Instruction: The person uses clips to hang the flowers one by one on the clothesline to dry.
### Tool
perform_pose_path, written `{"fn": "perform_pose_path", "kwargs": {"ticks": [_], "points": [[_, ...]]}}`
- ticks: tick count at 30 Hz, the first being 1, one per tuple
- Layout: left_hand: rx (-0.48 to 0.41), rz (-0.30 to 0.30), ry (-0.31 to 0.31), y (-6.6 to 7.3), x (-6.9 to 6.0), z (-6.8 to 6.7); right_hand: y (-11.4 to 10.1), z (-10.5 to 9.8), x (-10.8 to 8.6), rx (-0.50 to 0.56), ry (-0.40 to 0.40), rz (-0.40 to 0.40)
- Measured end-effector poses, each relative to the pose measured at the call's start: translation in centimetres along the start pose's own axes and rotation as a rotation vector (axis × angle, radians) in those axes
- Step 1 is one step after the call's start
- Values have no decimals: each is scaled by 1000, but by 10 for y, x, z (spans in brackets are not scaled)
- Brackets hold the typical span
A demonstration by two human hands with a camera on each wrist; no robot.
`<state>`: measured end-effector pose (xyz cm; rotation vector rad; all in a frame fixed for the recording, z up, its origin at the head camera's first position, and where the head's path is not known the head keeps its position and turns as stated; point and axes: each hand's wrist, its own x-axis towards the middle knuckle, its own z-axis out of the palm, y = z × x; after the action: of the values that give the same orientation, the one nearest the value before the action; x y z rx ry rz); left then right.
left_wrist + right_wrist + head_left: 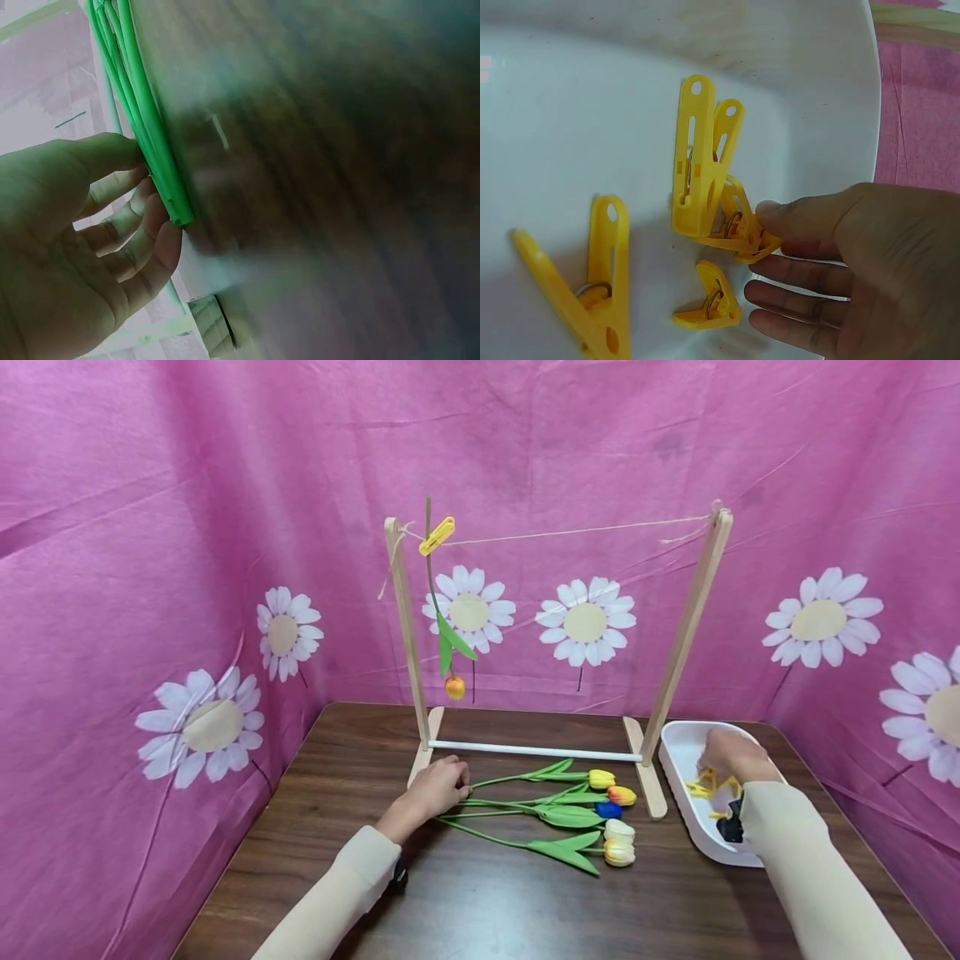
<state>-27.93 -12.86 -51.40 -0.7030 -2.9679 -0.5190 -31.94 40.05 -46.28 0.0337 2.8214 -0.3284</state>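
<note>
My left hand rests at the stem ends of several artificial tulips lying on the table. In the left wrist view its loosely bent fingers touch the bundled green stems; some fingertips are hidden behind them. My right hand reaches into a white tray. There, in the right wrist view, thumb and forefinger pinch a yellow clothespin, and other yellow clothespins lie beside it. An orange tulip hangs head down from a string, held by a yellow clothespin.
A wooden frame with a left post, a right post and a white bottom bar stands on the brown table. Behind it hangs a pink cloth printed with daisies. The tray sits right of the frame's right foot.
</note>
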Motion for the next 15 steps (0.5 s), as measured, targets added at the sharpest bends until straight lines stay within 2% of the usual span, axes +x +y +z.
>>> {"fn": "perform_pose_path", "kwargs": {"ticks": [4,7,11,15], "points": [[-18,-3,14,0,2,-1,3,3,2,33,-13,-42],[-73,-18,28,0,3,-1,6,5,5,11,-20,-60],[-153,-30,70,1,4,-2,9,7,6,-19,-27,-48],[-202,-39,136,1,6,-3,9,6,4,11,-26,-19]]}}
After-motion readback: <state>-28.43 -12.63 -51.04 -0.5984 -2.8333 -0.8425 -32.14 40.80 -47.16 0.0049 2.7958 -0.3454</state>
